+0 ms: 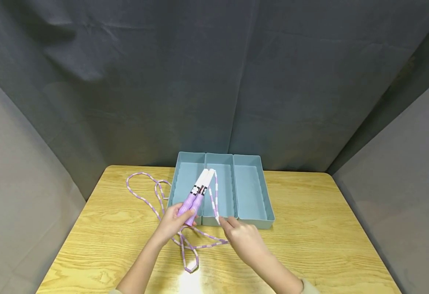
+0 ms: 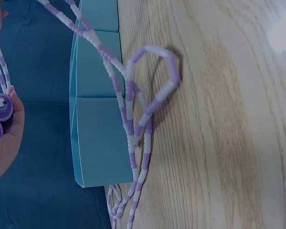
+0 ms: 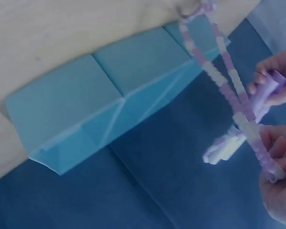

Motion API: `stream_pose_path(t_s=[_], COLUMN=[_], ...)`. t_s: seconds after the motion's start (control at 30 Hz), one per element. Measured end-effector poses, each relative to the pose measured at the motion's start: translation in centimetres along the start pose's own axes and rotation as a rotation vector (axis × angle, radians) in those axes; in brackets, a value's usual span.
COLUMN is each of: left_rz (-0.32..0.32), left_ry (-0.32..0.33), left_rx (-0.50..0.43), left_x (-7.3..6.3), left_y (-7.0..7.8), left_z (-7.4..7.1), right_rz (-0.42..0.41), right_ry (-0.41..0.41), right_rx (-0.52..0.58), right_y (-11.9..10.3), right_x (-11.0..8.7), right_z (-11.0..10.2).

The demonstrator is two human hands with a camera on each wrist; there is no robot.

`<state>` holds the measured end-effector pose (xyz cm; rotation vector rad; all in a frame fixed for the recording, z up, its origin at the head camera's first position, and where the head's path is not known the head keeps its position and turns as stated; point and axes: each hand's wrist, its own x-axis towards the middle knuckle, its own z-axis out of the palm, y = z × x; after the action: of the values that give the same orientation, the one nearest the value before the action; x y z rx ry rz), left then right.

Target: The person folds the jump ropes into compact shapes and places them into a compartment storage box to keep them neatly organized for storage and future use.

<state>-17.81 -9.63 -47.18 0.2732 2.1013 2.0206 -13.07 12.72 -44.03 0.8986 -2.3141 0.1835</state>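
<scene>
Left hand (image 1: 174,222) grasps both purple-and-white jump-rope handles (image 1: 188,203), paired above the left and middle sections of the three-part blue-gray tray (image 1: 258,224); right hand (image 1: 244,239) pinches the doubled beaded cord (image 2: 171,67). Judged partly gathered: handles together, remaining cord loops loose on table (image 1: 310,228), left and near.

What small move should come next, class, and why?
Probably the right hand should gather more of the beaded rope: it pinches one part, while much lies loose on the table, and the left hand holds both handles.
</scene>
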Motion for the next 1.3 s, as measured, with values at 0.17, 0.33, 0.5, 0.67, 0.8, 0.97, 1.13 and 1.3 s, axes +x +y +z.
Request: stream_pose_path(t_s=[0.17, 0.33, 0.5, 0.67, 0.8, 0.97, 1.13, 1.3], left_rz=[0.052, 0.078, 0.076, 0.049, 0.034, 0.049, 0.067, 0.043], left_ry=[-0.005, -0.021, -0.039, -0.073, -0.120, -0.212, -0.305, -0.384], left_rx=[0.090, 0.177, 0.231, 0.278, 0.325, 0.398, 0.432, 0.432], left_x=[0.0, 0.1, 0.3, 0.2, -0.2, -1.0, -0.6, 0.1], left_y=[0.1, -0.2, -0.6, -0.7, 0.2, 2.6, 1.4, -0.3], left_z=[0.2, 0.4, 0.5, 0.6, 0.9, 1.4, 1.2, 0.7], right_rz=[-0.065, -0.126, -0.200, -0.255, -0.293, -0.302, -0.290, -0.234], right_ry=[-0.060, -0.100, -0.167, -0.257, -0.312, -0.349, -0.423, -0.541], right_rx=[-0.022, -0.034, -0.027, 0.005, 0.023, 0.103, 0.225, 0.341], right_y=[-0.2, -0.2, 0.3, 1.0, 1.5, 2.1, 2.8, 3.2], right_x=[0.7, 1.3, 2.4, 3.8, 4.7, 5.7, 6.6, 7.1], right_z=[-0.9, -1.5, -2.4, -3.5, -3.9, -3.8, -3.2, -2.5])
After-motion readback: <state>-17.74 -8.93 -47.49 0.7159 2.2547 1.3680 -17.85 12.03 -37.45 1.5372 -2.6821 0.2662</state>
